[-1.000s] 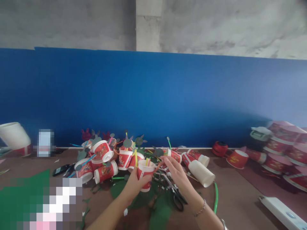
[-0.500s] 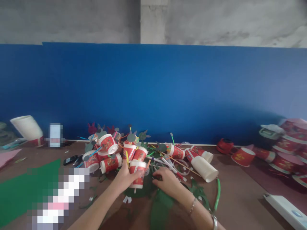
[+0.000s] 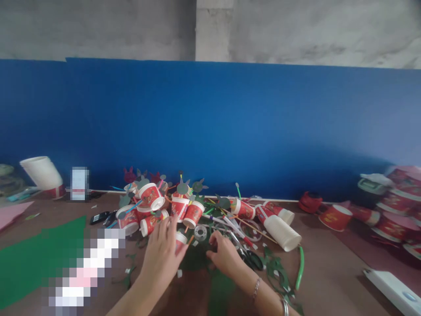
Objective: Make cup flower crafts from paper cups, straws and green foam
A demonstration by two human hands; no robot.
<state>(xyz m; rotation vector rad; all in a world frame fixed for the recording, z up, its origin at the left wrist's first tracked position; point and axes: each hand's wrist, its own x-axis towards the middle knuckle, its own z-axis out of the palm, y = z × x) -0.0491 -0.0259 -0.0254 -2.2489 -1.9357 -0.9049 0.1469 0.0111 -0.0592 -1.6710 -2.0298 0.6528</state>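
Note:
My left hand (image 3: 162, 254) lies over a red and white paper cup (image 3: 180, 241) low on the brown table, fingers wrapped round its side. My right hand (image 3: 225, 255) rests curled on green paper scraps (image 3: 197, 259), thumb and fingers pinched near the cup; what it holds I cannot make out. A clear tape roll (image 3: 200, 232) sits just beyond the two hands. Black-handled scissors (image 3: 250, 258) lie right of my right hand. Behind is a pile of red cups (image 3: 154, 204) with coloured straws and grey paper flowers.
A stack of white cups (image 3: 279, 228) lies on its side to the right, a green tube (image 3: 300, 267) beside it. A green sheet (image 3: 29, 259) covers the left table. Red bowls (image 3: 391, 206) stack at far right. A blue board (image 3: 210, 127) backs the table.
My left hand has lowered the cup from upright in the air down onto the table and now covers it. My right hand dropped from the cup's rim to the green scraps.

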